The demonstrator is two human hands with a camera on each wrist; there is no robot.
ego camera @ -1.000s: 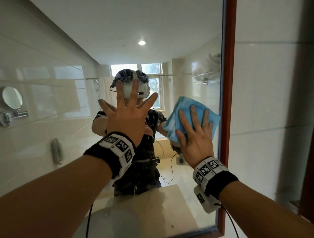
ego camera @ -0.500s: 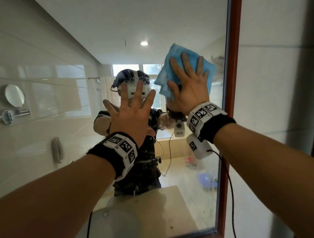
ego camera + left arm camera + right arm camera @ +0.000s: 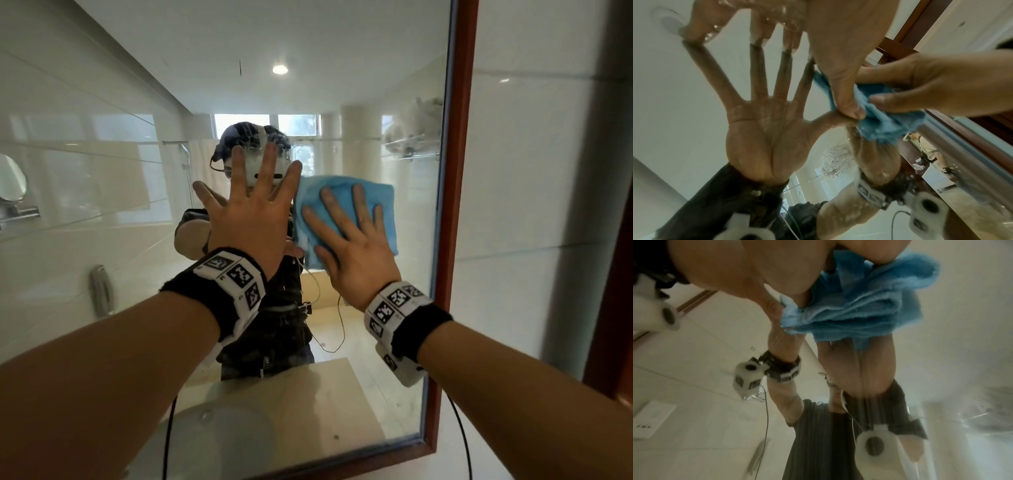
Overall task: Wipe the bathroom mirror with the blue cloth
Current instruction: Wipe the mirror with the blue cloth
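Note:
The bathroom mirror (image 3: 394, 102) fills the head view, with a red-brown wooden frame (image 3: 455, 171) along its right side. My left hand (image 3: 255, 205) lies flat on the glass with its fingers spread; its reflection shows in the left wrist view below the hand (image 3: 838, 40). Just right of it my right hand (image 3: 346, 233) presses the folded blue cloth (image 3: 388, 226) against the glass with straight fingers. In the left wrist view the blue cloth (image 3: 885, 128) bunches under the right hand (image 3: 920, 91). The right wrist view is blurred and shows the blue cloth (image 3: 859, 309) under my right hand (image 3: 787, 272).
A white tiled wall (image 3: 531, 205) stands right of the frame, and a brown door edge (image 3: 613, 308) beyond it. On the left a round shaving mirror (image 3: 10, 178) and a wall phone (image 3: 101, 291) show. A counter with a basin (image 3: 222, 438) lies below the hands.
My right hand swept the cloth up to the top right of the mirror, then back down and left, to beside the left hand. The left hand stayed flat on the glass.

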